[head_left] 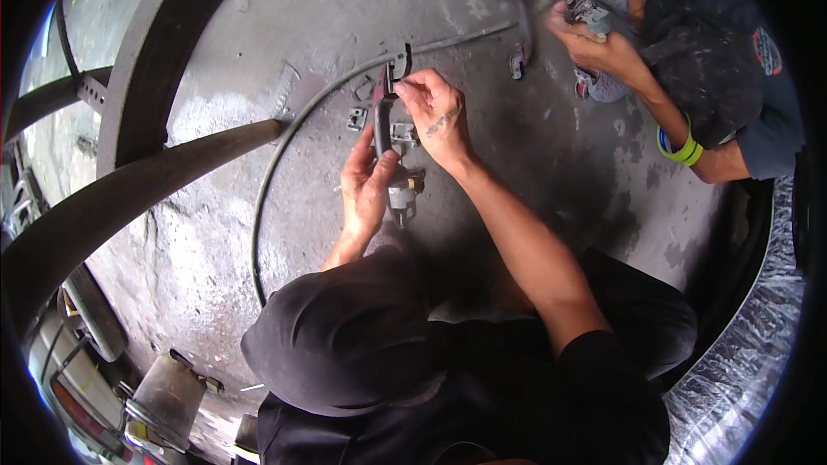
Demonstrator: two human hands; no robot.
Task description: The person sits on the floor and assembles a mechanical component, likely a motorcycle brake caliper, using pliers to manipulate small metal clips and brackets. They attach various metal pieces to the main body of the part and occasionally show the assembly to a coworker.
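— Left hand [366, 185]?
— Wrapped around the lower end of a dark, curved door handle [385, 125], fingers closed on its greyish metal fitting.
— Right hand [438, 112]?
— Pinching the handle's upper end, fingertips tight on a small black bracket.
— Underneath?
— Rough, paint-dusted concrete floor [534, 146], crossed by a thin black hose [276, 164]. Small metal clips [357, 118] just beside.
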